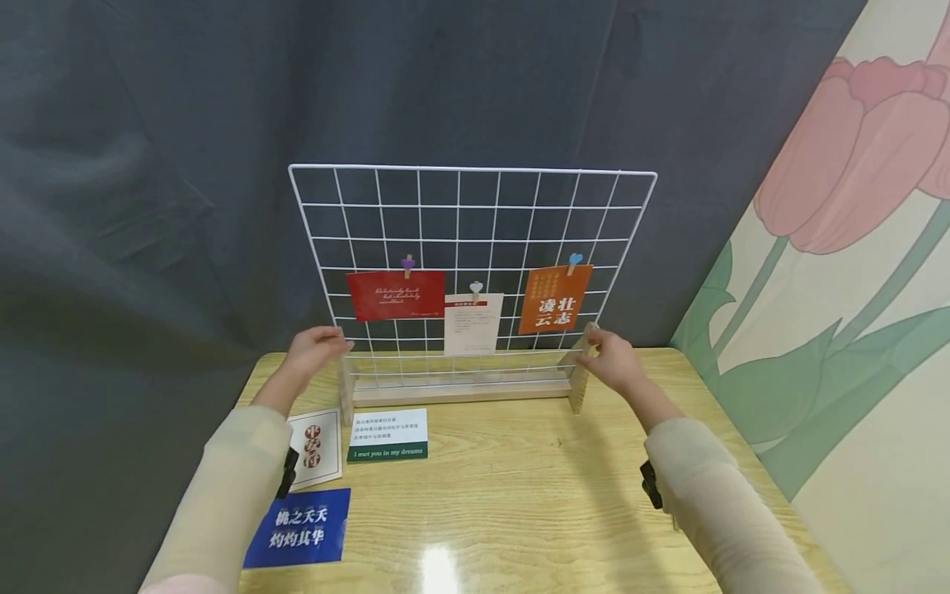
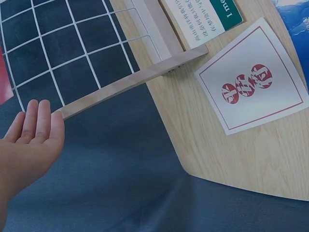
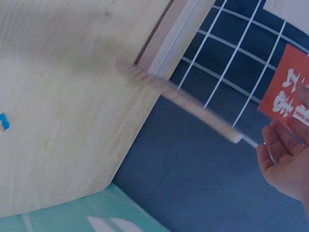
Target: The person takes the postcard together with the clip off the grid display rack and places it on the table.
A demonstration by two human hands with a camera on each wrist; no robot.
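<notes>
From my remote seat I see nothing clasped in either hand – the left hand [image 1: 312, 355] has fingers nearly straight beside a post top of the wooden stand [image 1: 460, 392], the right hand [image 1: 614, 363] has fingers loosely bent near the opposite post. Whether either touches wood or wire, I cannot tell. The white wire grid [image 1: 457, 241] rises from the stand between them, a red card [image 1: 397, 307] inward of the left, an orange card [image 1: 549, 289] just inward of the right – and a blue card [image 1: 334, 549] lies on the table [image 1: 475, 487] below the left
</notes>
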